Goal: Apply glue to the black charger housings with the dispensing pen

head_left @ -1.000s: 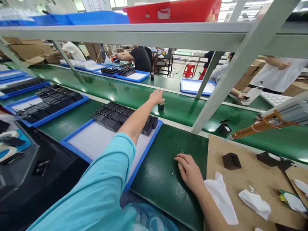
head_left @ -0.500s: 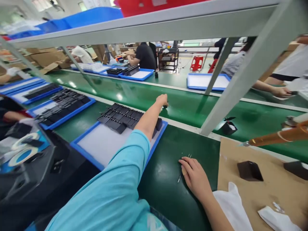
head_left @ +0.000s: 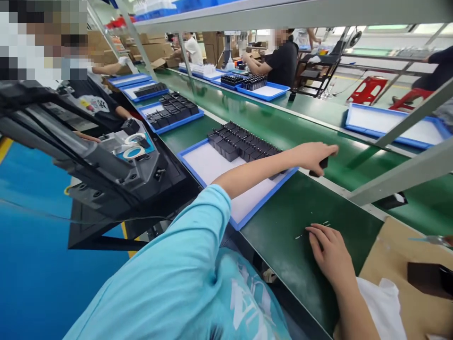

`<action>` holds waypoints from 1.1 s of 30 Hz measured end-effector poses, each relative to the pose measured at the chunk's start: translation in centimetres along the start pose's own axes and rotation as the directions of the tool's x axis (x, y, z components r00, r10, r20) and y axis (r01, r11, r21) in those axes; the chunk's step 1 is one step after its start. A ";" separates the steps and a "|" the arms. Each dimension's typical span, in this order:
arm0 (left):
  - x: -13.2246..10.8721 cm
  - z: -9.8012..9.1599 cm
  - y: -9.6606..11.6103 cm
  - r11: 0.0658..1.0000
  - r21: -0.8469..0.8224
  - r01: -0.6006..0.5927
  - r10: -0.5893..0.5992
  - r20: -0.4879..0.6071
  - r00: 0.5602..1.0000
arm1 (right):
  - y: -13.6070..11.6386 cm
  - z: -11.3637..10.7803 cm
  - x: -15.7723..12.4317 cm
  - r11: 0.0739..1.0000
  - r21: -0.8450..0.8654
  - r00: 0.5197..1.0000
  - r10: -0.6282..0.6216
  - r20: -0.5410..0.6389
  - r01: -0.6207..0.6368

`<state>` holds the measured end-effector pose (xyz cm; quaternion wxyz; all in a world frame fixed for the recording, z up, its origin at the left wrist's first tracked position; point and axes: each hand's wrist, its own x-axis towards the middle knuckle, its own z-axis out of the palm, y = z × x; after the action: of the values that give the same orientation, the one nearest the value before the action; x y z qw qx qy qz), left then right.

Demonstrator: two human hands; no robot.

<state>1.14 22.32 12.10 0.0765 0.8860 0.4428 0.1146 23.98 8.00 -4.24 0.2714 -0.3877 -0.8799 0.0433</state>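
Left hand point(head_left: 317, 157): one black box point(head_left: 323, 163). Beyond left hand: two red stools point(head_left: 371, 85). Near right hand point(head_left: 331, 252): one white cloth point(head_left: 384, 307).

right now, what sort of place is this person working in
Most likely a factory assembly line: a long green strip, apparently a conveyor, runs between worktops, a blue-rimmed tray holds rows of black parts, and a co-worker sits across from it.

A grey shelf point(head_left: 300, 18) runs overhead with blue bins point(head_left: 201, 5) on top. Cardboard boxes point(head_left: 155, 49) are piled in the left background. Farther off, a co-worker in a black shirt point(head_left: 284, 63) is near a black rack point(head_left: 310, 73); two red stools point(head_left: 371, 86) stand to its right. At left, a dark machine point(head_left: 95, 146) rises above blue floor point(head_left: 35, 264), with tape rolls point(head_left: 133, 153) lying beside it.
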 end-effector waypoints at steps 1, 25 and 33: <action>-1.8 0.4 1.3 1.000 -0.007 -0.019 0.019 0.012 1.000 | -0.3 -0.2 0.0 1.000 0.006 1.000 0.008 0.005 -0.008; -20.7 14.9 8.7 0.653 -0.717 0.247 -0.413 -0.064 0.908 | 2.2 -5.1 11.7 0.910 -0.088 0.914 0.405 -0.020 -0.405; -20.6 14.8 8.4 0.674 -0.712 0.197 -0.381 -0.107 0.918 | 10.7 -0.6 21.3 0.759 -0.084 0.763 0.638 -0.102 -0.646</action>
<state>-0.36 0.33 -2.97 0.3609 0.6899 0.5097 0.3661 19.60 30.38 2.64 0.2469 -0.6816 -0.6852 0.0701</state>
